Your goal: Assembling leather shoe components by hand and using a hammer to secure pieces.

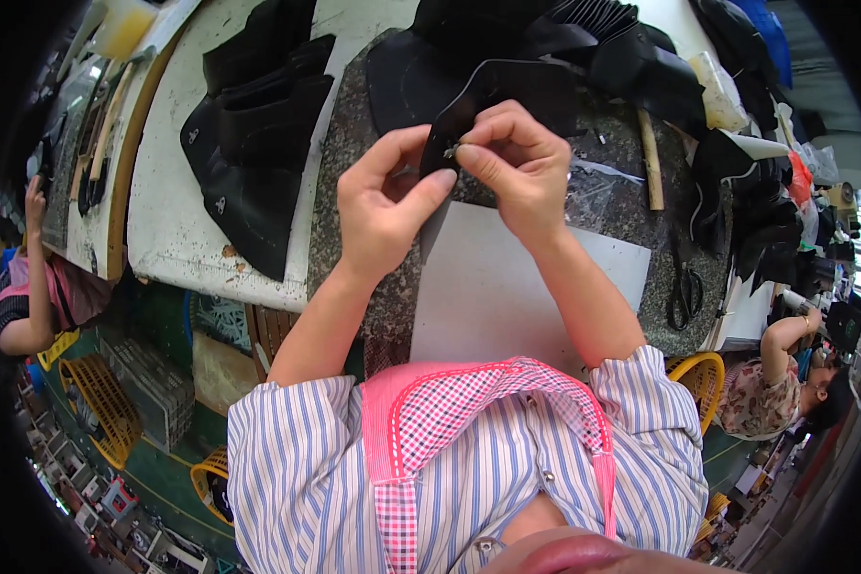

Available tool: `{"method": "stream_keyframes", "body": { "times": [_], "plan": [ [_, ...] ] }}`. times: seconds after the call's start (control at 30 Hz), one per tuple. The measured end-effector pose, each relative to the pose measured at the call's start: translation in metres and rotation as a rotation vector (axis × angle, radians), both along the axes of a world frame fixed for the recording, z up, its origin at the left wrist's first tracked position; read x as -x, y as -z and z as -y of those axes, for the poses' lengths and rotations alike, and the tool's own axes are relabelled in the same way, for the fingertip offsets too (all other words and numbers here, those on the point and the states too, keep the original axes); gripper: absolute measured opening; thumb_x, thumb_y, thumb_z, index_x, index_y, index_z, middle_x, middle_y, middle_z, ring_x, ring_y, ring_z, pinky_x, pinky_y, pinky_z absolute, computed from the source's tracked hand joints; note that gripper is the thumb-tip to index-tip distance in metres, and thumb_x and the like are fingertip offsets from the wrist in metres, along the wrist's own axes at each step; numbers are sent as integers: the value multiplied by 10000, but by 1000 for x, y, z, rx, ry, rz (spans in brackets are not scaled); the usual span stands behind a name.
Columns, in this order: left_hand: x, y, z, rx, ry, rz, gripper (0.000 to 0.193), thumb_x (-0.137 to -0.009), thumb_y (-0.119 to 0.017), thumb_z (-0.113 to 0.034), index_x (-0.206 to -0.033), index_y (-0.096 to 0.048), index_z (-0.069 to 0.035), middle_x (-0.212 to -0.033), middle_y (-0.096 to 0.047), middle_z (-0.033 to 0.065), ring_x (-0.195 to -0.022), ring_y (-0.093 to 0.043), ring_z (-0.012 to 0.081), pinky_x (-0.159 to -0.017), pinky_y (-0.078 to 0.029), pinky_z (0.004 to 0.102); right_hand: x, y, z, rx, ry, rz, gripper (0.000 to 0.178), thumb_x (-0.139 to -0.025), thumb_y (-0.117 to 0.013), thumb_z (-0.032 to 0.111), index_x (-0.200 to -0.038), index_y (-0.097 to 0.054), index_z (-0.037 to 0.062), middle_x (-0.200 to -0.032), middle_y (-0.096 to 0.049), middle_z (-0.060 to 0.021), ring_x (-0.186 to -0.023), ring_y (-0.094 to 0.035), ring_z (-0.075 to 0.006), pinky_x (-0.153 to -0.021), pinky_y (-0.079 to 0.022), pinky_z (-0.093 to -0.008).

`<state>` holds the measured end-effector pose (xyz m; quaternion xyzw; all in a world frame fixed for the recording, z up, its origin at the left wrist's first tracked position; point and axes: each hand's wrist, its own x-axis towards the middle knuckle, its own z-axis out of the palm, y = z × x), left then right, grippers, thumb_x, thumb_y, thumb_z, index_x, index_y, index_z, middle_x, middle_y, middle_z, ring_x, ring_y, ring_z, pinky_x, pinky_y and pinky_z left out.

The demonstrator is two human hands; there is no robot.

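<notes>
Over the stone slab, my left hand (383,206) is closed on the edge of a black leather piece (457,115), with thumb and fingers pressed on it. My right hand (521,163) pinches a small shiny metal fitting (450,151) against the same edge; its exact shape is too small to make out. The piece is tilted up, and its far part spreads out beyond my hands. Under my wrists lies a pale grey board (507,297). Behind my hands, more black leather pieces (402,81) lie piled.
Black scissors (684,297) and a wooden handle (651,158) lie on the slab (354,143) to the right. Stacked black leather pieces (258,172) cover part of the white table (163,220) at left. A person's arm (36,277) is at far left; another person (761,397) sits at right.
</notes>
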<state>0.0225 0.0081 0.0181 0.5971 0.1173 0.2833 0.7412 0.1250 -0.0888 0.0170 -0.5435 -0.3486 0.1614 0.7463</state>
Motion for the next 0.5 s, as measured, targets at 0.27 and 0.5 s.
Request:
{"method": "stream_keyframes", "body": {
  "times": [0.27,0.5],
  "plan": [
    [8,-10,3,-850,-131,155,170,-612,-641,46,-773,-600,13,-653,-576,115,-550,-560,224,-504,-445,268,-15,-48,21,300,128,950,434,-548,-735,174,-921,-534,78,-1070,-525,-98,-1038,-444,-270,-915,-282,-389],
    [4,-19,11,-1067,-274,460,204,-621,-551,97,-807,-586,23,-712,-587,117,-597,-576,231,-525,-482,288,7,-55,41,244,-151,240,185,-524,-663,-108,-641,-575,5,-745,-618,-105,-684,-598,-165,-625,-473,-256]
  ]
}}
